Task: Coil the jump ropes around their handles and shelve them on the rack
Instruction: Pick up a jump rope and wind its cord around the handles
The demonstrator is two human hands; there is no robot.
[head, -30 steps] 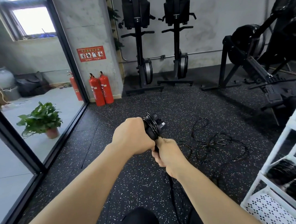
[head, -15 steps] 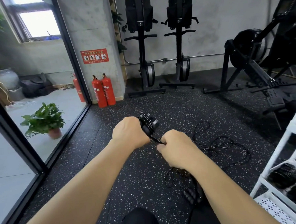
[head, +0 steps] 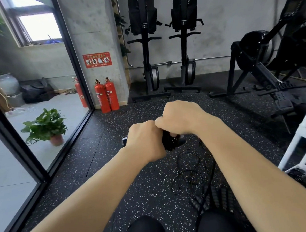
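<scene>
My left hand [head: 145,140] grips the black jump rope handles [head: 170,141], which have cord wound around them. Above and to the right of the bundle, my right hand [head: 179,118] is closed over it and pinches the cord. Loose black rope [head: 188,169] trails down from the bundle and lies in loops on the speckled floor between my arms. More black handles [head: 215,196] lie on the floor near my right forearm. The white rack [head: 302,140] stands at the right edge, with coiled ropes [head: 304,179] on its lower shelf.
Two upright rowing machines [head: 147,63] stand against the back wall, and another black machine [head: 263,71] is at the right. Red fire extinguishers [head: 107,96] stand by the pillar. A glass wall with a black frame [head: 36,168] runs along the left, with a potted plant [head: 46,126] behind it.
My right hand has risen from below the bundle to above it, carrying the cord round the handles. My left hand and the bundle have stayed near the middle. The camera has tilted down a little.
</scene>
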